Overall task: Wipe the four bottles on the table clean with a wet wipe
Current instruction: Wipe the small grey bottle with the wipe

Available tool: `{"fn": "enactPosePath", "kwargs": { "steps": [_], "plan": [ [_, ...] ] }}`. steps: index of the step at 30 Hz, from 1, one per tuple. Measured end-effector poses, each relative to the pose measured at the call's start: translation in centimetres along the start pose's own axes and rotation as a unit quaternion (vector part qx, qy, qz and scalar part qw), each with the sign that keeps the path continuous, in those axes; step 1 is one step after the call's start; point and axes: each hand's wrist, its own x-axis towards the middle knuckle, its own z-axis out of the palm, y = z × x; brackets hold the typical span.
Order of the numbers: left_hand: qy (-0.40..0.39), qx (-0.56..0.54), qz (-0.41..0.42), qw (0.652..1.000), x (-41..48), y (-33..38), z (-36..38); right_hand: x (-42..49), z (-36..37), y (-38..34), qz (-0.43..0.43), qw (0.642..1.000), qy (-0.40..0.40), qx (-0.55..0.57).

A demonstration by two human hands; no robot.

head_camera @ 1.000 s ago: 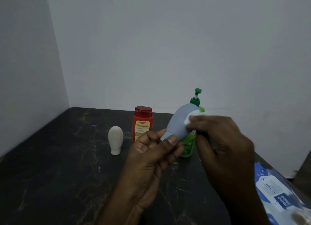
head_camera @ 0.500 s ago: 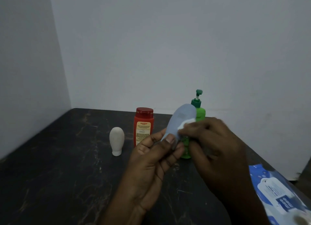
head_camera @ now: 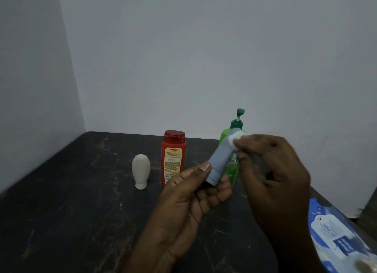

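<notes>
**Grey bottle held up for wiping, three bottles waiting behind**

A dark marbled table [head_camera: 61, 221] fills the corner of two pale walls [head_camera: 204, 58]. At its near right edge lies a blue-and-white wipe pack [head_camera: 334, 238], flat and within easy reach of the wiping hand, probably the source of fresh wipes.

The right hand [head_camera: 281, 181] is raised over the middle of the table, its fingertips pinched together on a small folded wet wipe [head_camera: 234, 139]. The left hand [head_camera: 193, 203] sits nearer and lower, thumb and curled fingers clamped round the cap end of the grey bottle [head_camera: 221, 156]. This bottle is off the table, tilted with its rounded end up and to the far right. Gripping it by the cap appears to leave the body bare for the wipe, which touches the top end.

Behind the hands, the green pump bottle [head_camera: 231, 168] stands upright at the far right. The grey bottle and the right hand hide much of it. Just to its left stands the red bottle [head_camera: 173, 158], label facing the room. Further left, apart from the others, the small white bottle [head_camera: 140, 170] rests on its cap.

All three are set well back, so nothing crowds the hands. Which of them have been wiped cannot be told
</notes>
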Motion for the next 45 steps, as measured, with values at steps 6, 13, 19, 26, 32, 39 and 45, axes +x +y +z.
{"fn": "enactPosePath", "kwargs": {
  "steps": [6, 13, 19, 26, 32, 39, 45],
  "plan": [
    [-0.002, -0.023, 0.001, 1.0, 0.5, -0.2, -0.5, -0.1, 0.0, 0.0, -0.073, 0.988, -0.131, 0.028],
    [-0.078, -0.043, -0.116, 0.989, 0.5, -0.6, -1.0, -0.2, 0.0, 1.1, -0.021, 0.997, 0.031, -0.071],
    [-0.05, -0.042, -0.124, 0.99, 1.1, -0.8, -1.5, -0.5, 1.1, 0.6, -0.057, 0.99, -0.128, -0.014],
    [-0.072, -0.07, -0.143, 0.985, 1.6, -0.9, -2.0, -0.2, 0.7, 1.1, -0.071, 0.986, -0.151, 0.01],
    [-0.121, -0.087, -0.191, 0.97, 1.4, -0.8, -2.3, -0.2, 0.5, 1.5, -0.009, 0.997, -0.03, -0.069],
    [-0.043, -0.081, -0.149, 0.985, 1.3, -0.6, -1.5, -0.4, 0.8, 0.2, -0.084, 0.976, -0.202, -0.021],
    [-0.035, -0.048, -0.155, 0.986, 1.1, -1.1, -1.2, -0.1, 0.4, 0.8, -0.042, 0.99, -0.112, -0.072]
  ]
}}
